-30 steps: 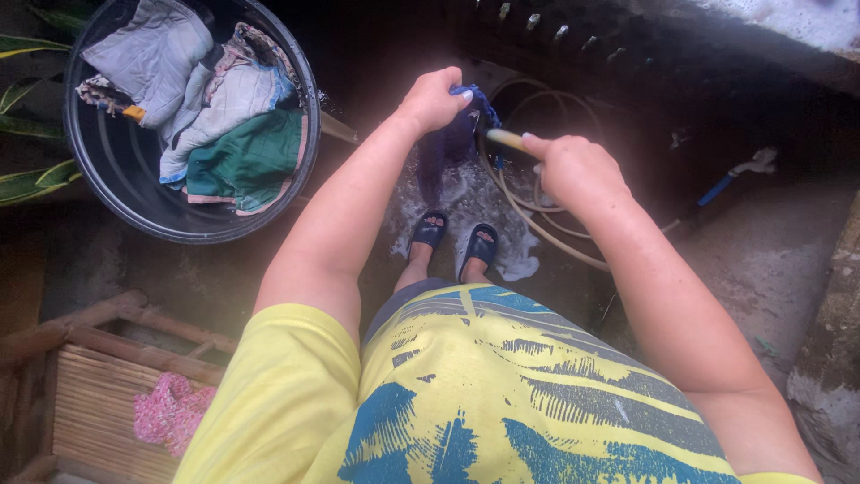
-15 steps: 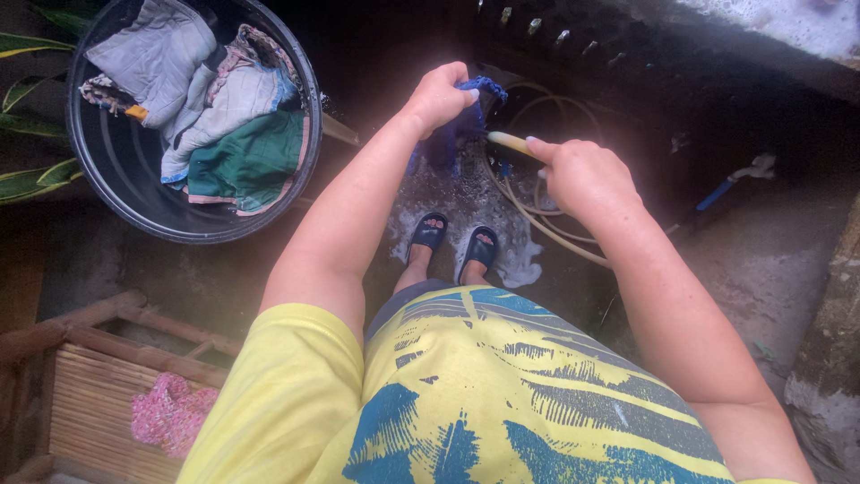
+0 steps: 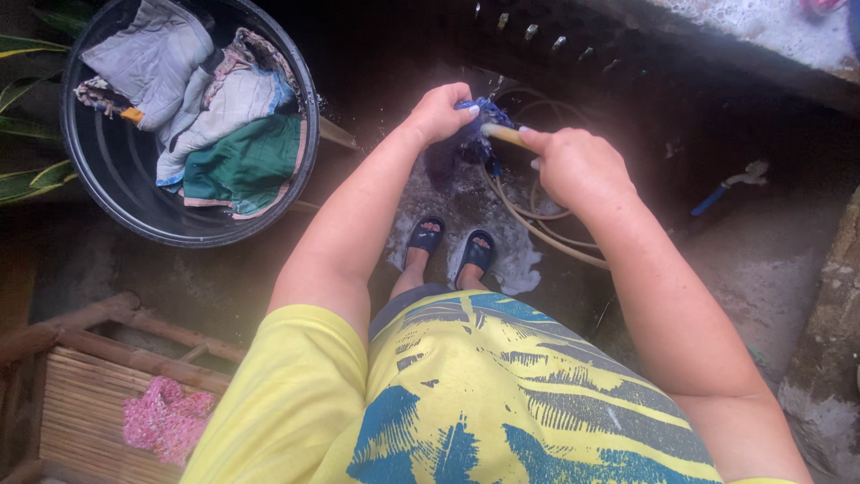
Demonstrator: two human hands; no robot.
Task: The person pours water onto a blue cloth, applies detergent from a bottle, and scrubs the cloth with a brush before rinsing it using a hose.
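Left hand (image 3: 439, 112) closed on a bunched dark blue cloth (image 3: 466, 134), held up above the wet floor (image 3: 788, 260); cloth hangs below the fist, wet. Right hand (image 3: 578, 166) clenched around the end of a beige hose (image 3: 504, 134), nozzle end pointing at the cloth, tip touching or just beside it, can't tell which. Rest of the hose loops on the floor beyond the hands and runs back under the right forearm. Suds and water on the floor around the person's feet in dark slippers (image 3: 452, 244), directly below the cloth.

Upper left: black round tub (image 3: 116, 193) holding a pile of laundry (image 3: 202, 99), grey, white and green pieces, well apart from the hands. Green leaves (image 3: 31, 179) at the far left edge beside the tub. Lower left: bamboo bench (image 3: 90, 385) with a pink scrubber-like item (image 3: 166, 419) lying on it. Right side: white tap with blue pipe (image 3: 730, 184) on the ground. Person wears a yellow shirt with blue print (image 3: 466, 394).
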